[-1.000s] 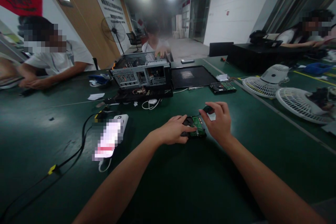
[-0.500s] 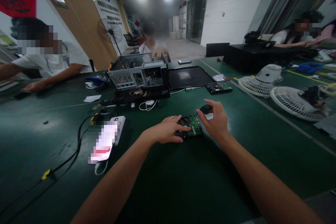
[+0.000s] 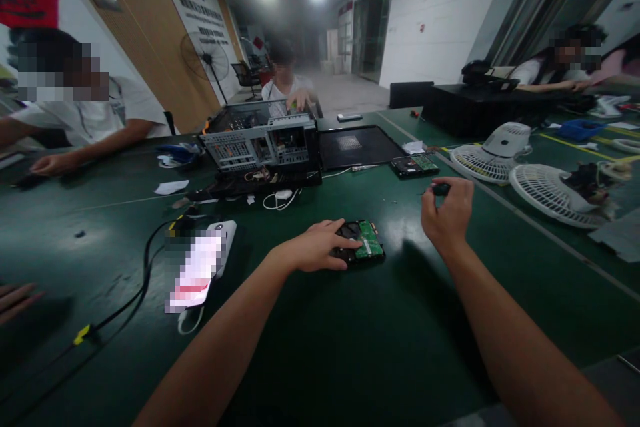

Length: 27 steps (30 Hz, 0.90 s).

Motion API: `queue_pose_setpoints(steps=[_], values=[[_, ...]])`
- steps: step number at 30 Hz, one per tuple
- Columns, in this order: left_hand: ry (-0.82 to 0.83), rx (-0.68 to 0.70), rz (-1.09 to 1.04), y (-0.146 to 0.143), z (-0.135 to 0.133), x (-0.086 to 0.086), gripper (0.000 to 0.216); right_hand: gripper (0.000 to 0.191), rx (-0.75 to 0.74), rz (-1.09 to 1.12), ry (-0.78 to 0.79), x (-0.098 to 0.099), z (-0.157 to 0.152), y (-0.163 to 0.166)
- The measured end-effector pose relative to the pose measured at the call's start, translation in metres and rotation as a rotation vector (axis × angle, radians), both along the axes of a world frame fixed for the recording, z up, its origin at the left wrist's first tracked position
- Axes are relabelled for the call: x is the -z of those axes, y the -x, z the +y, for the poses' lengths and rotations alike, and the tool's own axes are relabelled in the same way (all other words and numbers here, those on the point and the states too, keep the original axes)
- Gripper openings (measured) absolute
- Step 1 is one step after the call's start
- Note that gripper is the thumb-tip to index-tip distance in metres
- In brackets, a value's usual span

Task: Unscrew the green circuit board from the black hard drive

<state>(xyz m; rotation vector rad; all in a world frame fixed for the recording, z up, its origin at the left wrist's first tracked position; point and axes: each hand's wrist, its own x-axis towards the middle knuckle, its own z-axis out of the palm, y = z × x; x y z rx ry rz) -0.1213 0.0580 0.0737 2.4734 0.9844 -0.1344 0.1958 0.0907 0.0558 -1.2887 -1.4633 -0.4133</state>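
A hard drive [image 3: 369, 248] lies on the green table with its circuit board facing up. My left hand [image 3: 320, 247] is laid across its left part and grips it, the thumb by the near edge and a finger stretched over the board. Off to the right, my right hand [image 3: 447, 213] is raised above the table and apart from the drive. Its fingers are closed round the dark handle of a screwdriver [image 3: 440, 189], whose thin shaft points left and is hard to make out. Tiny specks, perhaps screws [image 3: 395, 201], lie between the drive and that hand.
An opened computer case [image 3: 260, 147] stands beyond my hands, with a black panel [image 3: 360, 147] beside it. A second hard drive [image 3: 415, 165] and white fan parts [image 3: 545, 193] lie to the right. A phone [image 3: 197, 270] and cables are left. A co-worker's hand [image 3: 17, 300] shows at the left edge.
My right hand has moved right with the screwdriver, away from the hard drive. My left hand stays on the drive. A co-worker's hand has appeared at the lower left.
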Motion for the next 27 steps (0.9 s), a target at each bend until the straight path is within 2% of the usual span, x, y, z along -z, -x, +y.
queue_pose_setpoints(steps=[2,6,9,11,16,27], values=[[0.003,-0.003,-0.001,0.000,0.000,-0.001,0.063,0.021,0.033,-0.038,0.106,0.013,0.011,-0.009],[-0.007,0.001,0.007,0.000,-0.001,-0.003,0.064,0.026,0.078,-0.216,0.468,0.034,0.019,-0.007],[-0.010,0.004,0.011,0.000,-0.001,-0.004,0.064,0.040,0.080,-0.375,0.717,0.040,0.018,0.002],[-0.016,0.006,0.013,-0.001,-0.001,-0.004,0.063,0.046,0.085,-0.462,0.824,0.041,0.019,0.005],[-0.017,0.008,0.014,-0.001,-0.001,-0.002,0.063,0.050,0.119,-0.525,0.904,0.041,0.025,0.005],[-0.016,-0.002,0.022,-0.003,-0.003,-0.006,0.063,0.036,0.118,-0.498,0.885,0.039,0.021,0.003]])
